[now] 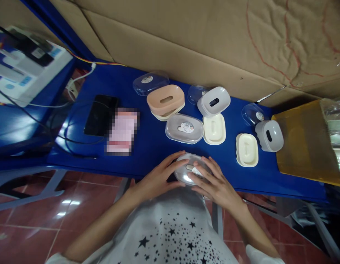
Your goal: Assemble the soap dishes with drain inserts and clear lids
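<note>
At the table's front edge, a lidded box with a clear cover (183, 177) sits between my two hands. My left hand (161, 178) curves round its left side, and my right hand (214, 181) lies over its right side with the fingers spread. Just behind it is another covered grey box (175, 129) with a white label. Further back are a peach box (161, 99) on a cream base, a grey box (222, 101) and a cream base (214, 129). To the right, a smaller grey box (276, 136) stands beside a cream base (251, 150).
Clear covers (142, 86) lie along the back of the blue table (150, 146). A dark phone (100, 115) and a blurred pink item (122, 132) are at the left. A cardboard box (302, 141) stands right, power strips (46, 75) far left.
</note>
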### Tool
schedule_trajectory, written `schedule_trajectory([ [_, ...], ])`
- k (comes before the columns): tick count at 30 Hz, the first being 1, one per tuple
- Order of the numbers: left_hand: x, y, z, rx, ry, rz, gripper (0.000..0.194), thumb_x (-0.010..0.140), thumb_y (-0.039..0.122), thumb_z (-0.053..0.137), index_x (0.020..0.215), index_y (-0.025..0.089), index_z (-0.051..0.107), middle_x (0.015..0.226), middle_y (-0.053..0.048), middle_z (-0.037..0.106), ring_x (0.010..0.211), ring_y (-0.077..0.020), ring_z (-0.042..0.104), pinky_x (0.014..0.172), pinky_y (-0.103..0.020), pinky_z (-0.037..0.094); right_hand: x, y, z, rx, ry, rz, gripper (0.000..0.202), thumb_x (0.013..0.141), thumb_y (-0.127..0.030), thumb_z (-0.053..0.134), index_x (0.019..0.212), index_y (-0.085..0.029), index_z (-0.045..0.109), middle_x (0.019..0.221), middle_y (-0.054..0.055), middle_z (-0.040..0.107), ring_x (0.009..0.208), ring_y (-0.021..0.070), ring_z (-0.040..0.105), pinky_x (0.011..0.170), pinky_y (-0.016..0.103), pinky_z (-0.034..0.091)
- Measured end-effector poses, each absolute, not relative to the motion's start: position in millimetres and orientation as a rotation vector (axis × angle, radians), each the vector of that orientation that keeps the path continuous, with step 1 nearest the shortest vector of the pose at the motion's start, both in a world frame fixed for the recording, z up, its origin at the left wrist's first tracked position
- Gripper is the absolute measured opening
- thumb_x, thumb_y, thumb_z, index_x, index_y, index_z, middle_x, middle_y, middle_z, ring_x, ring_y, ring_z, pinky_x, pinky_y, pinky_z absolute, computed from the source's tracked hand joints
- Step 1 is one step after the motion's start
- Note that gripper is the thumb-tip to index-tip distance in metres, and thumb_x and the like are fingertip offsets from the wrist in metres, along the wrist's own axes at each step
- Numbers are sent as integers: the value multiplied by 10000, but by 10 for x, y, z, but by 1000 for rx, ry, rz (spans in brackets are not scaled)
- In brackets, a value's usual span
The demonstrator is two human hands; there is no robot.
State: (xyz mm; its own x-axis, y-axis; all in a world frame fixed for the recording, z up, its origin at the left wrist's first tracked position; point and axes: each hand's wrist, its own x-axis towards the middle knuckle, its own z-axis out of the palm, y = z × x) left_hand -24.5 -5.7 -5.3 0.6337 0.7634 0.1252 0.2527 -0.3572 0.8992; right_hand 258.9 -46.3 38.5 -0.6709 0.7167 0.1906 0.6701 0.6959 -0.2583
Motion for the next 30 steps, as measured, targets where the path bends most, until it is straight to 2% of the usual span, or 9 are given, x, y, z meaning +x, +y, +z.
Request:
schedule_trajectory([
  [5, -247, -53, -50, 1889, 802, 683, 878, 975, 286, 831, 1685, 458, 343, 1753, -103, 397, 1601, -348, 469, 1264, -647, 498, 2597, -433, 385, -1098, -2642, 230, 635, 1052, -262, 737, 1641, -323, 508, 1602, 36, 640, 1635, 343, 409, 1344, 648, 384],
  [11, -250, -49, -55, 1878, 815, 692, 903, 961, 321, 852, 1691, 460, 340, 1745, -99, 414, 1588, -356, 487, 1257, -638, 511, 2585, -400, 420, -1110, -2678, 210, 536, 1061, -341, 725, 1579, -313, 589, 1655, 33, 589, 1599, 359, 452, 1307, 605, 448],
  [22, -251, -33, -11, 1909, 842, 672, 923, 948, 258, 864, 1693, 437, 349, 1746, -109, 424, 1589, -335, 497, 1254, -609, 517, 2542, -365, 462, -1125, -2693, 176, 487, 1060, -318, 686, 1543, -313, 625, 1642, 39, 603, 1534, 387, 508, 1243, 624, 499],
  [30, -242, -33, -32, 1932, 837, 671, 909, 991, 267, 816, 1714, 445, 294, 1767, -113, 388, 1616, -333, 457, 1254, -611, 513, 2559, -388, 193, -1108, -2630, 139, 529, 1054, -403, 708, 1570, -381, 594, 1633, 22, 608, 1603, 345, 423, 1313, 614, 398],
])
